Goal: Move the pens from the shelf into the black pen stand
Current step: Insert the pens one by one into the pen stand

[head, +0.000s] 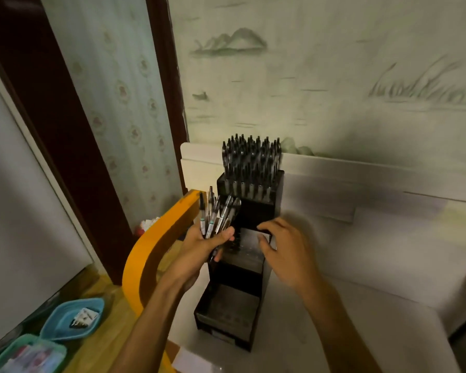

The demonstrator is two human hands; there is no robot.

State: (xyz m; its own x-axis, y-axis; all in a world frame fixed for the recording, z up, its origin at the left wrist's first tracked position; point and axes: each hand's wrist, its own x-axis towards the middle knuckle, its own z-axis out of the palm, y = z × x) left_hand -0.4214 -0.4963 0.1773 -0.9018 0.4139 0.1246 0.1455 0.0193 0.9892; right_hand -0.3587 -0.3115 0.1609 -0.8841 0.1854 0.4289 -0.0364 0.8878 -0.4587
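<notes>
The left hand [199, 246] grips a bundle of pens [215, 216], long axes near upright, tips fanning up and slightly right. The right hand [285, 249], fingers loosely spread, rests on the middle tier of the black pen stand [242, 270], whose top tier holds upright pens.

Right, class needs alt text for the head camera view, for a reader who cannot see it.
A person's left hand grips a bundle of pens beside a tiered black pen stand, while the right hand reaches to its middle tier. The top tier is packed with upright pens; the lowest looks empty.
</notes>
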